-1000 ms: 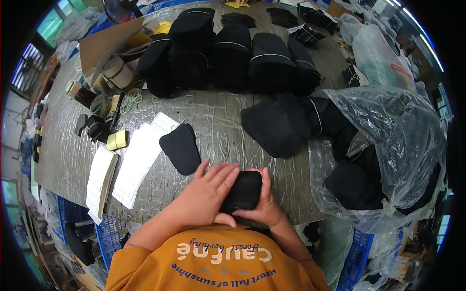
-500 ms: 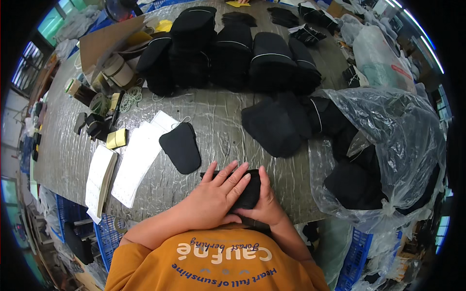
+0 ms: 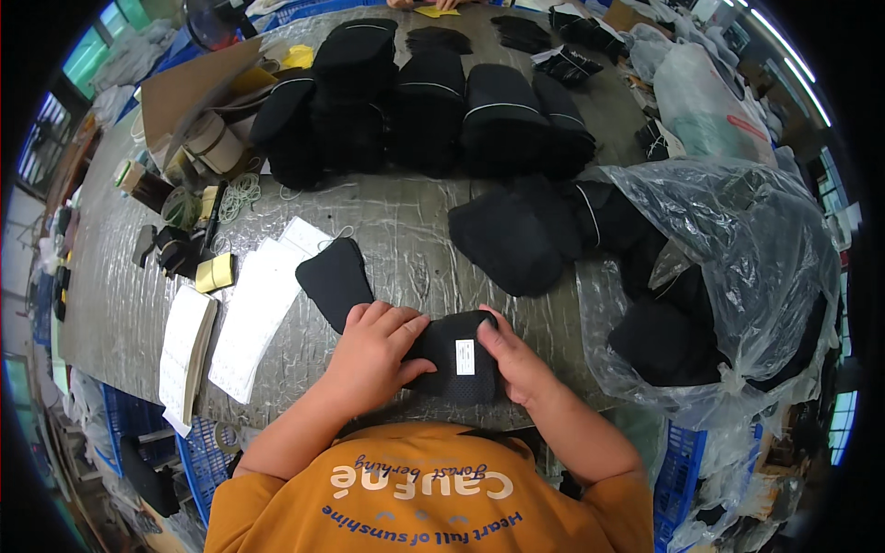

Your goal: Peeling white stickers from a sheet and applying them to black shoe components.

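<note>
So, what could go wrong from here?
Two risks:
The white label on the labelled pad sits near the right hand's thumb, which might rub or crease it; I can't tell how firmly it's attached.
The left hand is right by a loose black pad and could nudge it toward the white sheets.

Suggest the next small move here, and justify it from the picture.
Perhaps smooth the white label with the right hand: the label faces up close by it, while the left hand holds the opposite side of the black mesh piece and could steady it.
</note>
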Demonstrator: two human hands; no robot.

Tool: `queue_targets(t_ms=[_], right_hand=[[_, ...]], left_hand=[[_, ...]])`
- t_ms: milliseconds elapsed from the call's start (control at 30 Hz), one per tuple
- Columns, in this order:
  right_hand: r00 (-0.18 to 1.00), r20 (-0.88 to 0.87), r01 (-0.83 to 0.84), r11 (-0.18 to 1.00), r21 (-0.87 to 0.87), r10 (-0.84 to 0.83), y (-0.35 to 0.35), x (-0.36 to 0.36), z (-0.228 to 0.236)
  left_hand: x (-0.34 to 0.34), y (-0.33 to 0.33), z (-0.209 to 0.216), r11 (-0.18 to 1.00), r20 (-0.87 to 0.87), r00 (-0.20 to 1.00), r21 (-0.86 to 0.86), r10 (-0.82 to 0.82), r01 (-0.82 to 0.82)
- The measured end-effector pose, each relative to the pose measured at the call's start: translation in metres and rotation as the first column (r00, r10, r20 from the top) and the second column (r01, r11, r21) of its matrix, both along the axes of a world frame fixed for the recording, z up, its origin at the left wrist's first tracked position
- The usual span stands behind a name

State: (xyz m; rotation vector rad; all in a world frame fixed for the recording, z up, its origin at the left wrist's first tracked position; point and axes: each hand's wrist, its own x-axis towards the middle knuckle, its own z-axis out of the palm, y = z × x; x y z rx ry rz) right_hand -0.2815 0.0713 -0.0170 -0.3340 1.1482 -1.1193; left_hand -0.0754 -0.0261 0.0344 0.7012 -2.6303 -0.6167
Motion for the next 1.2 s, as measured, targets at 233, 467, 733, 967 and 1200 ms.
queue_targets(t_ms=[233, 467, 733, 967, 1200], right_hand=[[0.981, 0.182, -0.058, 0.994, -0.093, 0.074, 0.001, -0.006, -0.004], [0.995, 0.094, -0.016, 1.0, -0.005, 0.016, 0.002, -0.006, -0.004], [0.992, 0.125, -0.025, 0.999, 0.049, 0.019, 0.003, -0.008, -0.006], [0.995, 0.096, -0.029, 0.999, -0.012, 0.03, 0.005, -0.007, -0.016], [0.965, 0.263, 0.027, 0.999, -0.04, -0.016, 0.006, -0.011, -0.019]], left_hand=[[0.001, 0.003, -0.009, 0.992, -0.09, 0.996, -0.125, -0.007, -0.004], [0.005, -0.001, -0.017, 0.995, -0.303, 0.948, -0.053, -0.095, 0.082], [0.013, -0.003, 0.005, 0.919, -0.314, 0.922, -0.382, -0.226, 0.095], [0.012, 0.015, -0.014, 0.916, -0.076, 0.957, -0.32, -0.281, 0.243], [0.014, 0.017, -0.014, 0.928, -0.043, 0.965, -0.291, -0.257, 0.234]])
